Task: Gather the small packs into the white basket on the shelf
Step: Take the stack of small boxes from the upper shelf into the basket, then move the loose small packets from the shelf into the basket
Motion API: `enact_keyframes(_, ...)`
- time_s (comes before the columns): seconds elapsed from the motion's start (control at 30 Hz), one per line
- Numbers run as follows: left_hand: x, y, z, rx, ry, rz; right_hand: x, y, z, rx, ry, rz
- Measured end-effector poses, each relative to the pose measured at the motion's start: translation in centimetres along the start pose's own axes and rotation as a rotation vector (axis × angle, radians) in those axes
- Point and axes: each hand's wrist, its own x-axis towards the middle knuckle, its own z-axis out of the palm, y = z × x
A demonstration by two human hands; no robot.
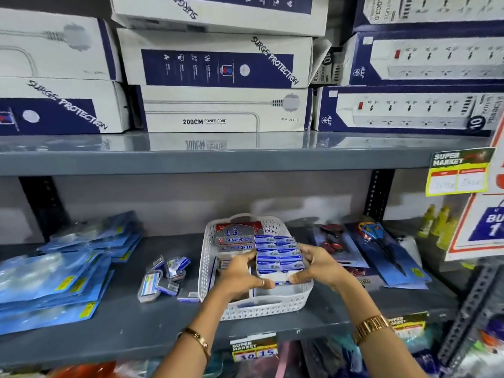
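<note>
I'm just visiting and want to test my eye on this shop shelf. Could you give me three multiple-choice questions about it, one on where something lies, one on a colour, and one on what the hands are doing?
1. Where do the loose small packs lie?
A. On the shelf to the left of the white basket
B. On top of the big boxes
C. On the floor

2. What colour is the basket?
A. Red
B. White
C. Black

3. What are the two hands doing?
A. Hanging empty at the sides
B. Holding a block of blue packs over the basket
C. Lifting a big box

Answers:
1 A, the scattered packs sit on the grey shelf beside the basket's left wall.
2 B, its perforated walls are white.
3 B, the left hand and right hand grip the block of blue packs from both sides, above the basket.
</note>
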Motion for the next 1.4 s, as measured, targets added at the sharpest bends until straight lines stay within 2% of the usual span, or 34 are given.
enact_keyframes(0.23,3.0,-2.7,0.7,0.064,-0.079,-0.136,4.1,2.3,1.1,-0.199,-0.022,0.169)
enact_keyframes(0.47,3.4,-3.9,1.1,0.246,-0.103,-0.173,5.9,2.9,2.4,-0.383,-0.082,0.327)
enact_keyframes(0.6,3.6,-4.0,1.6,0.349,-0.104,-0.173,6.2,2.9,3.0,-0.49,-0.092,0.369)
enact_keyframes(0.7,3.5,-3.8,2.2,0.374,-0.095,-0.246,6.3,2.9,3.7,-0.605,-0.105,0.382)
enact_keyframes(0.8,3.4,-3.6,2.2,0.454,-0.089,-0.237,6.1,2.9,4.0,-0.662,-0.067,0.355)
enact_keyframes(0.9,3.1,-3.5,1.7,0.462,-0.052,-0.216,5.9,2.5,3.7,-0.612,0.018,0.332)
enact_keyframes(1.0,2.3,-3.4,0.7,0.546,-0.009,-0.166,5.4,2.1,3.8,-0.639,0.039,0.232)
enact_keyframes(1.13,0.5,-3.1,-0.6,0.618,0.07,-0.19,4.1,1.1,4.3,-0.74,0.12,0.121)
enact_keyframes(1.4,-4.8,-4.2,-3.7,0.849,0.47,-0.03,2.0,-2.3,8.1,-0.733,0.226,-0.133)
